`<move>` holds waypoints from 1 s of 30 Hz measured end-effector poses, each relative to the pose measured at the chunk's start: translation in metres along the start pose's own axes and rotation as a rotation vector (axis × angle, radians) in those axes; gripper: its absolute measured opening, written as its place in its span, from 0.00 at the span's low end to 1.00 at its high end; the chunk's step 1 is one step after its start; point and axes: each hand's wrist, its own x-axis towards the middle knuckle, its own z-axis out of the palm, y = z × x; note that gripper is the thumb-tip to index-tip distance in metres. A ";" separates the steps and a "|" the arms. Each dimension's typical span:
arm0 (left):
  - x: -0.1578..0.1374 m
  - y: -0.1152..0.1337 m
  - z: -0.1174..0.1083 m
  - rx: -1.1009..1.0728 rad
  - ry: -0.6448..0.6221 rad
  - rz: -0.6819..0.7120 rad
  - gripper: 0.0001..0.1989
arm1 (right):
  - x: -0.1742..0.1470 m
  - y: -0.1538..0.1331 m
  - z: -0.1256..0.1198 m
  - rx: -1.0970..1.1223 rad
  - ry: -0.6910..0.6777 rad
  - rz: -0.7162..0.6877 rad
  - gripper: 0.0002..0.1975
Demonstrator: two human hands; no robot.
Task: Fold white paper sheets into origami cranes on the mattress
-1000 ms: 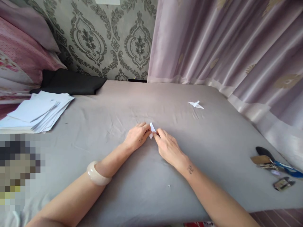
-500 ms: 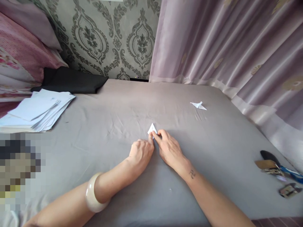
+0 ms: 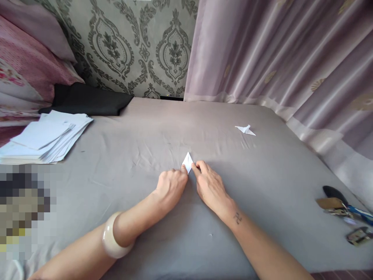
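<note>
A small diamond of folded white paper (image 3: 188,158) lies flat on the grey sheet, a crease line running down its middle. My left hand (image 3: 171,186) is curled, its thumb tip on the paper's lower left edge. From the other side, my right hand (image 3: 210,182) has its fingers bent in and a fingertip at the right corner. The paper sits between the two hands. Farther off to the right lies a folded white paper bird (image 3: 246,130) with its wings spread.
Stacked white paper (image 3: 43,136) lies at the left, in front of a black folded cloth (image 3: 90,100). At the right edge are keys with a brown tag (image 3: 330,203) and a small metal object (image 3: 359,235). Curtains (image 3: 262,50) hang along the right side.
The fingertips have drawn apart from the paper's middle to its left and right edges, so more of the diamond shows. The paper stays in place.
</note>
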 end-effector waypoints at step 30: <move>0.030 -0.035 -0.002 -0.705 0.110 -0.078 0.11 | 0.014 0.021 0.013 0.630 0.165 0.260 0.07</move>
